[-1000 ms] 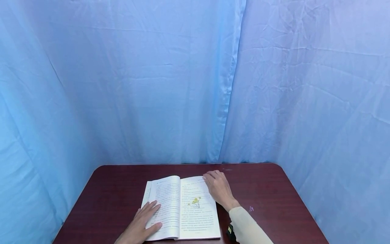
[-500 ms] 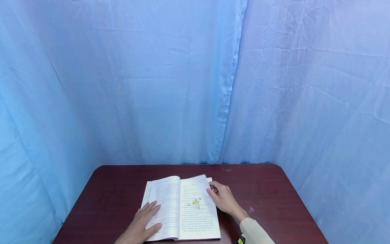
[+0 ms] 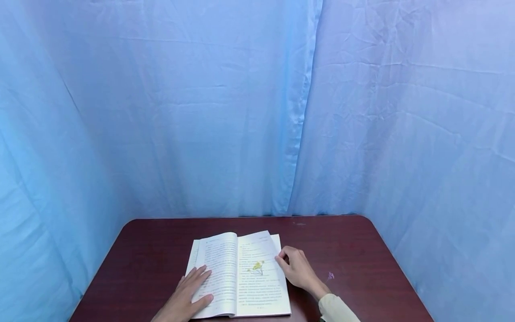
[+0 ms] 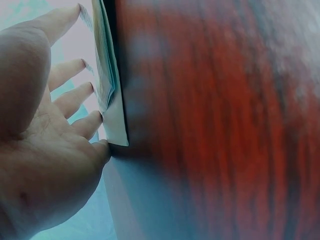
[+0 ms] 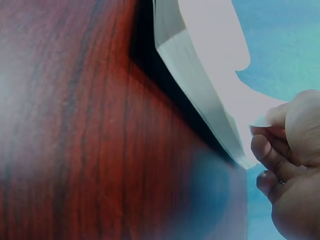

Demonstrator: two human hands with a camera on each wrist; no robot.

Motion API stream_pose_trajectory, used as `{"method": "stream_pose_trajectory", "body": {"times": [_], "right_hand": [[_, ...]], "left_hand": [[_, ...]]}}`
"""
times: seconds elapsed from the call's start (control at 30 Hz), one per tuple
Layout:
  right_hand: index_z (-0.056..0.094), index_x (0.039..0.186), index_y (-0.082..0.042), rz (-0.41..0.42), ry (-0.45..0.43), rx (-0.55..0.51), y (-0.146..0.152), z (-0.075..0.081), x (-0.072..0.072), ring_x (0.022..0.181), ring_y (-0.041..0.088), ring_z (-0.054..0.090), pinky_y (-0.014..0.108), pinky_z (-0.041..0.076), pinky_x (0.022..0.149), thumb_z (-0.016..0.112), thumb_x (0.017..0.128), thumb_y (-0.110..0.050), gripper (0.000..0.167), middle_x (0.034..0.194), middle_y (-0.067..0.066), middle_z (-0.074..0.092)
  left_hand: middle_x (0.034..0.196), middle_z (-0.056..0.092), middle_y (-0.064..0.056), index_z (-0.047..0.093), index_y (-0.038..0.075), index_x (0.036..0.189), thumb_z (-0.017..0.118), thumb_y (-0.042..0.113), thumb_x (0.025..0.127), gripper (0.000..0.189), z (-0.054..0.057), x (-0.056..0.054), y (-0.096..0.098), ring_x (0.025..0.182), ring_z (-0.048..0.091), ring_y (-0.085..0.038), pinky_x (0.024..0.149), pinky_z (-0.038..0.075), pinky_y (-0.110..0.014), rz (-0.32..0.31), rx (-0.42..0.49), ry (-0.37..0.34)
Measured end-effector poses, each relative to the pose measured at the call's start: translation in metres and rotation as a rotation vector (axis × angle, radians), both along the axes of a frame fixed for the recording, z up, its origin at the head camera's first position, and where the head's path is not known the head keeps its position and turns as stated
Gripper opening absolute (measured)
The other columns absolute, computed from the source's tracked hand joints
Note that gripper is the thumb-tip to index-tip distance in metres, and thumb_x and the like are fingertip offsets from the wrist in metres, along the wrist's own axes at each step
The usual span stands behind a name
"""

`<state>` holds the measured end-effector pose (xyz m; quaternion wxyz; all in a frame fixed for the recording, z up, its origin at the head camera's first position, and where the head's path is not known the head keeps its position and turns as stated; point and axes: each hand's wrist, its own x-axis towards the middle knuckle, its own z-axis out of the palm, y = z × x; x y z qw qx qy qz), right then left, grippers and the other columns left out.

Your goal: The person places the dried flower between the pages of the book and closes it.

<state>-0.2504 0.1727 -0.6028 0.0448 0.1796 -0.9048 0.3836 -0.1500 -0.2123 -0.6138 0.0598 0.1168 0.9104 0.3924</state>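
An open book (image 3: 220, 255) lies on the dark red table. On its right-hand page lies a small sprig with yellow flowers (image 3: 257, 266). My left hand (image 3: 187, 291) rests spread on the left-hand page, fingers extended, near the book's outer edge. With thumb and fingertips, my right hand (image 3: 297, 267) pinches the outer edge of the right-hand page (image 3: 261, 243), whose top corner is lifted and turned inward, baring a strip of the page below. In the right wrist view, the page edge sits between the thumb and fingers of the right hand (image 5: 292, 150).
A small purple flower (image 3: 331, 276) lies on the table (image 3: 354, 250), right of the right hand. Blue curtains (image 3: 225, 134) hang behind and at both sides of the table.
My right hand has moved from the book's top right corner down along its outer edge, lifting the page's corner inward. The left hand has stayed on the left-hand page.
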Motion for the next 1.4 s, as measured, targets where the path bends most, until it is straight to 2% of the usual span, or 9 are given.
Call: {"method": "stream_pose_trajectory", "body": {"times": [0.33,0.47,0.57,0.7,0.8,0.9,1.0,1.2,1.4], "right_hand": [[0.08,0.102,-0.013,0.015,0.032,-0.04,-0.002,0.008,0.005,0.072,-0.001,0.055,0.021,0.05,0.07,0.068,0.115,-0.02,0.019,0.085,-0.006,0.071],[0.08,0.13,-0.014,0.044,-0.072,-0.1,-0.005,0.011,0.012,0.106,0.008,0.075,0.029,0.062,0.094,0.058,0.12,-0.035,0.032,0.117,0.001,0.084],[0.072,0.15,-0.014,0.068,-0.119,-0.127,-0.009,0.013,0.02,0.135,0.02,0.072,0.037,0.06,0.115,0.049,0.123,-0.038,0.043,0.144,0.005,0.079],[0.061,0.162,-0.015,0.14,-0.127,-0.131,-0.019,0.014,0.031,0.143,0.025,0.069,0.037,0.056,0.121,0.041,0.125,-0.035,0.047,0.158,0.008,0.071],[0.052,0.169,-0.017,0.203,-0.126,-0.126,-0.028,0.015,0.039,0.149,0.025,0.064,0.035,0.052,0.125,0.038,0.125,-0.032,0.049,0.167,0.006,0.064],[0.044,0.174,-0.018,0.261,-0.118,-0.124,-0.039,0.017,0.048,0.154,0.024,0.06,0.034,0.049,0.128,0.039,0.124,-0.031,0.051,0.175,0.005,0.055],[0.038,0.177,-0.018,0.323,-0.107,-0.11,-0.051,0.017,0.056,0.155,0.025,0.058,0.038,0.048,0.13,0.041,0.123,-0.03,0.055,0.182,0.009,0.043],[0.032,0.179,-0.03,0.408,-0.105,-0.003,-0.071,0.015,0.076,0.172,0.035,0.036,0.056,0.04,0.137,0.043,0.123,-0.039,0.058,0.189,0.009,0.027],[0.037,0.176,-0.033,0.453,-0.036,0.143,-0.086,0.013,0.089,0.17,0.032,0.041,0.059,0.047,0.131,0.039,0.123,-0.048,0.056,0.189,0.004,0.028]], "left_hand": [[0.176,0.048,-0.023,0.06,0.006,0.162,0.079,0.047,0.103,0.074,0.001,-0.002,0.002,0.17,0.031,-0.057,0.131,0.015,-0.088,0.002,-0.001,-0.016],[0.175,0.05,-0.023,0.061,0.006,0.161,0.08,0.045,0.103,0.072,0.002,-0.002,0.002,0.168,0.034,-0.056,0.129,0.021,-0.089,0.005,-0.007,0.008],[0.174,0.051,-0.022,0.062,0.006,0.16,0.08,0.044,0.104,0.069,0.003,-0.001,0.001,0.167,0.037,-0.055,0.128,0.024,-0.088,0.014,0.012,0.036],[0.172,0.056,-0.016,0.064,0.013,0.16,0.081,0.043,0.104,0.065,0.005,0.002,0.004,0.162,0.047,-0.049,0.128,0.038,-0.077,0.052,0.01,0.133],[0.166,0.063,-0.013,0.066,0.015,0.158,0.084,0.036,0.103,0.062,0.008,0.003,0.008,0.154,0.058,-0.045,0.126,0.05,-0.051,0.088,-0.012,0.297],[0.163,0.065,-0.015,0.066,0.011,0.158,0.084,0.027,0.103,0.06,0.016,0.002,0.014,0.15,0.062,-0.046,0.126,0.039,-0.016,0.116,0.005,0.426],[0.167,0.062,-0.017,0.06,0.009,0.163,0.079,0.023,0.108,0.06,0.031,0.0,0.018,0.153,0.057,-0.047,0.12,0.015,0.003,0.133,0.071,0.442],[0.172,0.056,-0.014,0.049,0.017,0.171,0.07,0.021,0.113,0.062,0.059,0.0,0.025,0.157,0.05,-0.04,0.119,0.013,0.004,0.155,0.113,0.461],[0.17,0.058,-0.013,0.053,0.016,0.169,0.071,0.02,0.112,0.06,0.069,0.002,0.03,0.155,0.051,-0.042,0.122,0.011,0.003,0.132,0.09,0.519]]}}
